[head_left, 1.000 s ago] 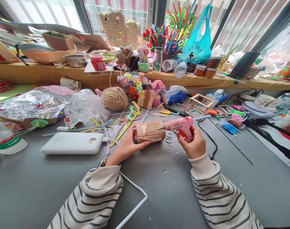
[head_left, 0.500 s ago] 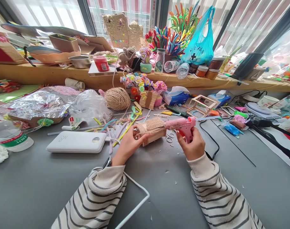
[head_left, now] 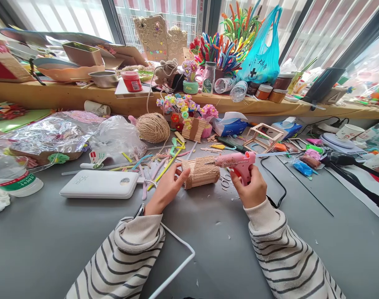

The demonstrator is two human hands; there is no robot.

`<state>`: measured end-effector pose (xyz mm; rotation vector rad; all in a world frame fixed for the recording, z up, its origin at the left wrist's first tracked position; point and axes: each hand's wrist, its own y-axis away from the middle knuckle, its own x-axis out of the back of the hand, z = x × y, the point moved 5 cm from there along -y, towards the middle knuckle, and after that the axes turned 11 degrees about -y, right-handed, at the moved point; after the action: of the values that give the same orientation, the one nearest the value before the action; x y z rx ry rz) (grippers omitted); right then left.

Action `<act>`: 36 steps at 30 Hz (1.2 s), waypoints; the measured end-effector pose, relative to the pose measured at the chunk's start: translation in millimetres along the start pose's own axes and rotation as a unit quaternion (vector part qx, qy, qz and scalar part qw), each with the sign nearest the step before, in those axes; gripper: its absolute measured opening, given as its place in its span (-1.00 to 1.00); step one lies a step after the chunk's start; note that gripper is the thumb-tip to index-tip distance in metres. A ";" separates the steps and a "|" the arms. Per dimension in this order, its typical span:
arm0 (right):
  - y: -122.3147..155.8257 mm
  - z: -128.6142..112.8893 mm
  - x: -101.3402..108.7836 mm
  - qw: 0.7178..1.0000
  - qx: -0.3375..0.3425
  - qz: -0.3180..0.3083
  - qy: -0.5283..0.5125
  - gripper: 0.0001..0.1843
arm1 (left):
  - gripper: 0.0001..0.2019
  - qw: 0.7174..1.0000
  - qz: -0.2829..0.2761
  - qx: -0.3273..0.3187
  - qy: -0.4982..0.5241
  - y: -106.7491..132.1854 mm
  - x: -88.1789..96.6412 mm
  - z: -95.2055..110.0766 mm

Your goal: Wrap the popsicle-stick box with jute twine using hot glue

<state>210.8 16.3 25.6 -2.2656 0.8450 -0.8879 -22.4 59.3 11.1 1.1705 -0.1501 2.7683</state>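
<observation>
My right hand (head_left: pixel 253 187) is wrapped around the handle of a pink glue gun (head_left: pixel 239 161), with a glue stick reaching out from its back. The nozzle points left, over the top of a wooden craft-stick holder (head_left: pixel 204 178) lying on its side. Twine is wound round both ends of the holder, with bare sticks between. At its left end, my left hand (head_left: pixel 169 187) grips the holder, thumb near the rim; some of its fingertips are hidden. Small scissors (head_left: pixel 225 180) lie just behind the holder's right end.
A white power bank (head_left: pixel 99 185) with a cable is on the left of the grey table. Behind are a twine ball (head_left: pixel 152 127), coloured strips, crafted flowers (head_left: pixel 179 108) and a wooden frame (head_left: pixel 264 137). A black cord (head_left: pixel 282 191) runs at the right.
The holder has turned, showing more of its stick side and twine bands toward me. My left thumb has lifted and shifted. The glue gun stays nearly in place.
</observation>
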 end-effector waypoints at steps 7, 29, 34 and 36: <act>0.5 2.7 0.3 1.000 -0.011 -0.005 -0.002 -0.48 | -0.32 0.999 -0.043 -0.013 0.000 0.1 -2.6 -0.9; 3.4 3.5 1.9 1.000 -0.021 0.013 -0.010 -0.49 | -0.42 0.998 0.007 -0.035 -0.047 0.2 -0.2 2.2; 5.1 0.7 1.7 1.000 -0.004 0.010 -0.005 -0.51 | -0.43 0.998 0.019 -0.013 -0.051 1.6 -1.5 1.4; 5.5 -3.9 0.9 1.000 0.017 0.004 -0.006 -0.54 | -0.43 0.998 0.023 -0.005 -0.058 1.7 -1.4 1.6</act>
<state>206.6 11.1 24.7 -2.2350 0.8283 -0.8783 -20.6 57.3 11.1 1.3428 -0.2061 2.7357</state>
